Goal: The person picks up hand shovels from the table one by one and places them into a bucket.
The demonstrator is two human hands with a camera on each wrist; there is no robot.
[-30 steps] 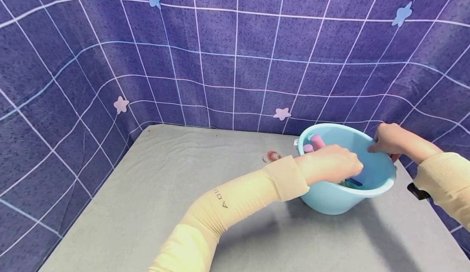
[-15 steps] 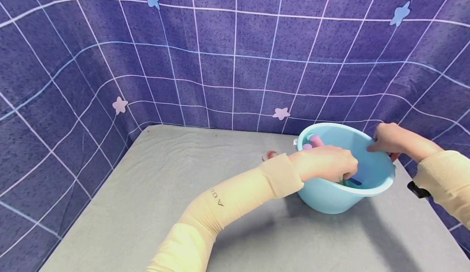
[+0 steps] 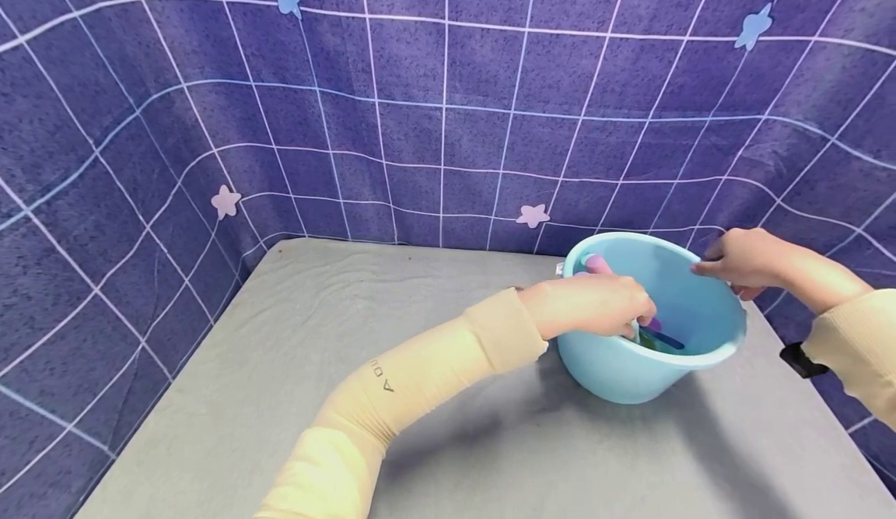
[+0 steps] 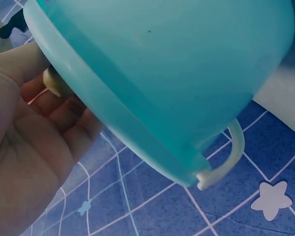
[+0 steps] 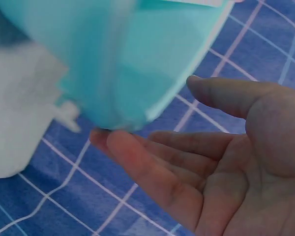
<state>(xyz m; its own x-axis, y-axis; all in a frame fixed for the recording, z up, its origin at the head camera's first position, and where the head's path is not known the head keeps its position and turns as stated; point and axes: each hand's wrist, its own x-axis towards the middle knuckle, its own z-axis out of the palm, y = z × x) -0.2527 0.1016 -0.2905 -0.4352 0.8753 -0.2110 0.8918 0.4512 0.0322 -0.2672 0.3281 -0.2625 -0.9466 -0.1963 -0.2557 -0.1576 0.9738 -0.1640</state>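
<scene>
In the head view, a light blue plastic bucket (image 3: pixel 616 375) stands tilted on the grey cloth at the right. My left hand (image 3: pixel 595 306) reaches over its near left rim, with curled fingertips inside. Those fingers pinch a small pale thing (image 4: pixel 56 82), mostly hidden by the hand; its kind I cannot tell. My right hand (image 3: pixel 752 258) holds the bucket's far right rim, thumb on the inner side and fingers outside. Inside the bucket show a pink cylinder (image 3: pixel 596 264), a dark blue strip (image 3: pixel 665 338) and something green (image 3: pixel 645 340).
Grey cloth (image 3: pixel 336 332) covers the table. Purple curtains with grid lines and stars (image 3: pixel 420 114) enclose the back and sides. A white handle (image 4: pixel 236 147) hangs from the bucket's rim. A black device (image 3: pixel 801 359) sits at the right sleeve.
My left hand has drawn back leftward toward the bucket's near rim, uncovering more of the dark blue strip and a purple spot. The right hand stays at the rim.
</scene>
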